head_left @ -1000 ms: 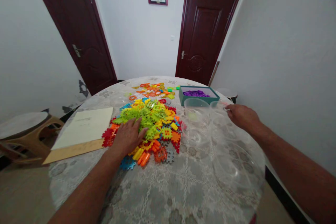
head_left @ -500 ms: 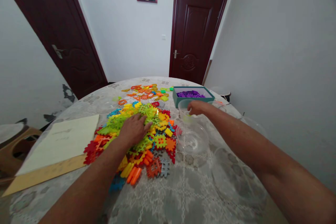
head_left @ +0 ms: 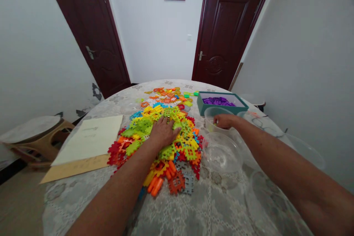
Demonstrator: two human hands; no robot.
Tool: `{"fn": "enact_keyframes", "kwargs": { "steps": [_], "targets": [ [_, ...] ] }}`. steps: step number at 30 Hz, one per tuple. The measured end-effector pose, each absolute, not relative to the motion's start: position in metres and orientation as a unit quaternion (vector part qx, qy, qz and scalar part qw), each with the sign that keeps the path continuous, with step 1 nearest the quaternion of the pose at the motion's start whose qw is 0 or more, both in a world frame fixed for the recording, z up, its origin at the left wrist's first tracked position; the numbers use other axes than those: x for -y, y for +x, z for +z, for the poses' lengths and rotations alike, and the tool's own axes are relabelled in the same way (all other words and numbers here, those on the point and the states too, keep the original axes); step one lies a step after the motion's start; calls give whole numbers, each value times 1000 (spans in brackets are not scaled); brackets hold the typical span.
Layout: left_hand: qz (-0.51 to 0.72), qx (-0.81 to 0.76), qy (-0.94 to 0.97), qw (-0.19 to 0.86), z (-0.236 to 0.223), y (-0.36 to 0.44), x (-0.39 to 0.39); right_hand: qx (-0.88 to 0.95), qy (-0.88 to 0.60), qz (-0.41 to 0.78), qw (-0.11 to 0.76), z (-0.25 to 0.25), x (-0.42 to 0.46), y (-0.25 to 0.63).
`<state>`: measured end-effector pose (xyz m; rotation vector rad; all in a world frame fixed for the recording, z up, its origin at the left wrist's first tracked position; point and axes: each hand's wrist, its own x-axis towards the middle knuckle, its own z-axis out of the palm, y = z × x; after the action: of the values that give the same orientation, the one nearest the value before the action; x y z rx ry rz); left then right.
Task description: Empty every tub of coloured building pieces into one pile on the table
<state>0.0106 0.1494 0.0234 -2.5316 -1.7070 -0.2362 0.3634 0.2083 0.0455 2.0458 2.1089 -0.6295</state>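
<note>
My left hand (head_left: 163, 132) rests on the heap of colourful plastic building pieces (head_left: 190, 153), its fingers spread over the lime-green ones near the top. Yellow, red, orange, blue and grey gear-edged pieces surround it. My right hand (head_left: 224, 121) reaches into a clear plastic bowl (head_left: 211, 127) on the right side of the table. Its fingers are curled and pressed together, and whatever they hold is hidden. A small yellow-green patch shows through the bowl by the fingertips. Nearer to me stands another clear round container (head_left: 223, 155).
Behind the bowl is a teal box (head_left: 203, 108) with purple pieces (head_left: 218, 101). More pieces (head_left: 166, 96) are scattered at the back. A paper sheet with a drawing (head_left: 83, 140) lies left, above a tan strip (head_left: 77, 169). Clear lids and containers sit by my right forearm. A stool (head_left: 41, 140) stands left.
My view has swung left, so everything sits further right. My left hand stays on the heap with fingers spread. My right hand is lower, inside the clear bowl.
</note>
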Motion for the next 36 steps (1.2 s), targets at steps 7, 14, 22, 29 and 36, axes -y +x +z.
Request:
{"fn": "enact_keyframes", "kwargs": {
  "steps": [7, 14, 22, 29, 36],
  "targets": [
    [-59, 564, -824, 15, 30, 3, -136, -669, 714, -196, 60, 48, -204, 371],
    [-88, 556, -825, 41, 37, -22, -102, -682, 715, -143, 53, 50, -197, 371],
    [-115, 544, -830, 29, 19, -56, -57, -718, 688, -85, 67, 40, -193, 357],
    [-141, 557, -818, 25, 18, -50, -53, -710, 701, -26, 57, 50, -186, 353],
    [-144, 532, -834, -9, 13, -48, -49, -684, 727, -28, 62, 109, -179, 350]
  ]
}}
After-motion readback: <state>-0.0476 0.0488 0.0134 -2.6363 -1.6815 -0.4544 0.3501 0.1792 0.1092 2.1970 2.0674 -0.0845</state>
